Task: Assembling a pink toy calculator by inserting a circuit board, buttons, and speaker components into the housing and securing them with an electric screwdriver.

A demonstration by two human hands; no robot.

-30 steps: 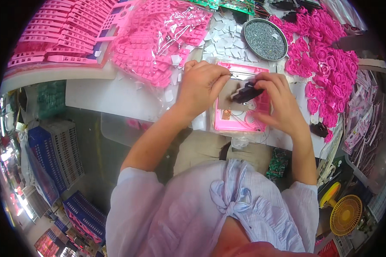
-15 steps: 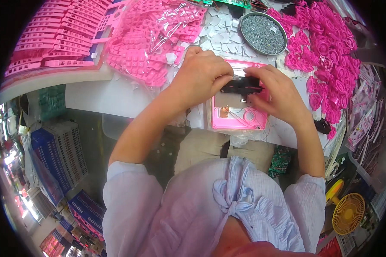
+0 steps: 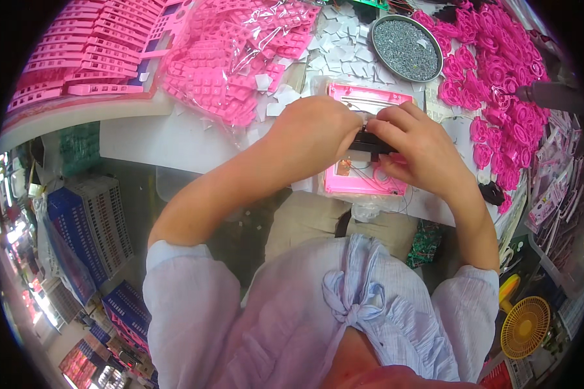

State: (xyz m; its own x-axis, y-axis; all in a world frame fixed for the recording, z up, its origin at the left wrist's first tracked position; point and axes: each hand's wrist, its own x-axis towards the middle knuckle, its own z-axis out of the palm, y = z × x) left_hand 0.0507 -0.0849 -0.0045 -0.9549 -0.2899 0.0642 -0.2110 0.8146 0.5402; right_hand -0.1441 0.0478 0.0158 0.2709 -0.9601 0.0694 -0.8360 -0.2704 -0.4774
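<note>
My left hand (image 3: 321,133) is closed, its fingertips pinched at the left end of a black plastic part (image 3: 374,144). On the other side my right hand (image 3: 425,146) curls its fingers and thumb around the right end of the same part. Both hands hold it just above a pink rectangular plastic housing (image 3: 363,188), which lies on the bench with thin wires and a copper-coloured piece inside. My fingers hide much of the black part and what lies beneath it.
A round dish of small metal screws (image 3: 405,48) stands beyond my right hand. White paper squares (image 3: 340,48) and bagged pink keypad pieces (image 3: 214,78) lie to its left. Pink ring-shaped parts (image 3: 493,58) pile up at right, where a dark grey tool (image 3: 551,96) juts in.
The black part has turned and come down closer to the housing. My left hand has moved slightly nearer the right. A dark grey tool now shows above the pink rings.
</note>
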